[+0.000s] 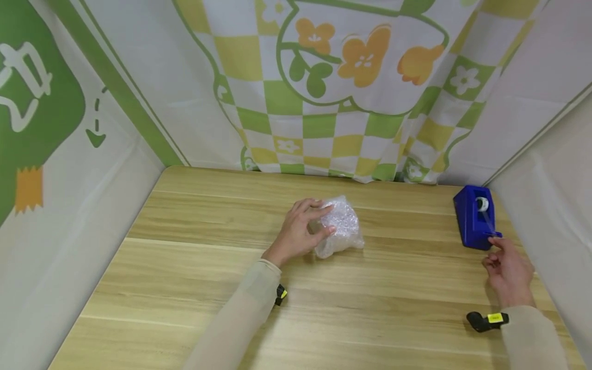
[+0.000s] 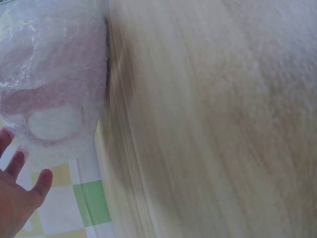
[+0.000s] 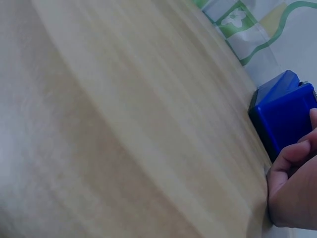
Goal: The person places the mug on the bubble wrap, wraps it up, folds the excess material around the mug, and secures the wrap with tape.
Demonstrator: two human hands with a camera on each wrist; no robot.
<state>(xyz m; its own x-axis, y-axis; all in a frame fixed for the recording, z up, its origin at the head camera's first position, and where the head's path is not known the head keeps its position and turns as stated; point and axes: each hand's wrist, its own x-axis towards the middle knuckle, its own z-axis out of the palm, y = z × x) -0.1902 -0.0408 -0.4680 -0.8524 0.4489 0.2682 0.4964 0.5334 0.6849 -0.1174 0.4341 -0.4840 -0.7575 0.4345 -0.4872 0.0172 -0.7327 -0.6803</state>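
A bundle in clear bubble wrap (image 1: 341,221) sits on the table; in the left wrist view, a pinkish shape with an oval loop, like a mug handle, shows through the wrap (image 2: 54,64). My left hand (image 1: 298,231) rests at its left side, fingers spread and fairly straight, thumb apart from them. At the far right, my right hand (image 1: 511,272) pinches the end of the clear tape (image 1: 487,222) at the front of a blue tape dispenser (image 1: 472,218). The right wrist view shows the dispenser (image 3: 282,114) partly hidden behind the curled fingers (image 3: 292,156).
The wood-grain table (image 1: 194,267) runs back to a checked, flowered cloth (image 1: 319,118). White panels stand at both sides, the right panel (image 1: 550,180) close beside the dispenser. Black wrist devices (image 1: 485,321) are worn at both cuffs.
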